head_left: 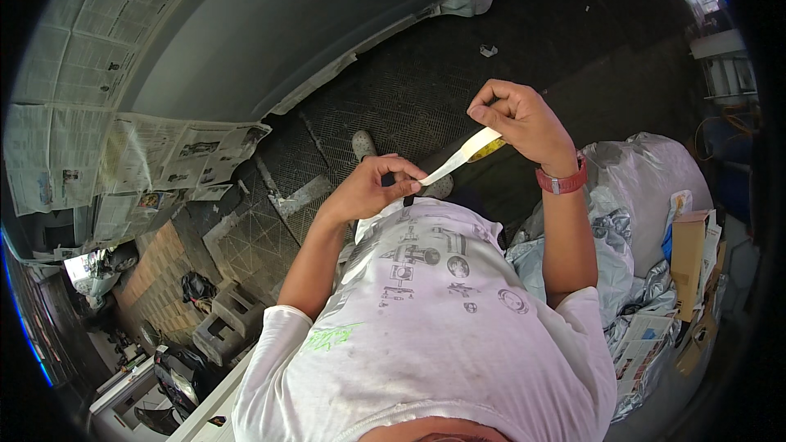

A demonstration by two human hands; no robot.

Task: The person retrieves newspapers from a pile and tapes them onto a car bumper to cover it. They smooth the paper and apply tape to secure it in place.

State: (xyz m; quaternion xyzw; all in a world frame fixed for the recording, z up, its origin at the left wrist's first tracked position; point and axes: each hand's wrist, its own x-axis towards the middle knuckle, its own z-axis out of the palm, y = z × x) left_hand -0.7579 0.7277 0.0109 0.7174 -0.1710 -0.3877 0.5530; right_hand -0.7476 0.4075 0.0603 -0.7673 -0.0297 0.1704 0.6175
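My right hand (526, 124) grips a roll of masking tape (481, 144), its cream outside and yellow inner ring showing below the thumb. A pale strip of tape (443, 170) runs from the roll down to the left, pulled straight. Its free end is pinched between the thumb and fingers of my left hand (378, 188). Both hands are held in front of my body, above the dark floor. To the left stands a curved grey vehicle panel (270, 24), with newspaper (176, 155) fixed along its edges.
At the right lie a plastic-wrapped bundle (647, 180), crumpled plastic, and cardboard pieces (692, 262). A grey plastic step stool (228, 323) and a black bag (196, 288) are at the lower left. A paper scrap (489, 51) lies on the dark floor (565, 57).
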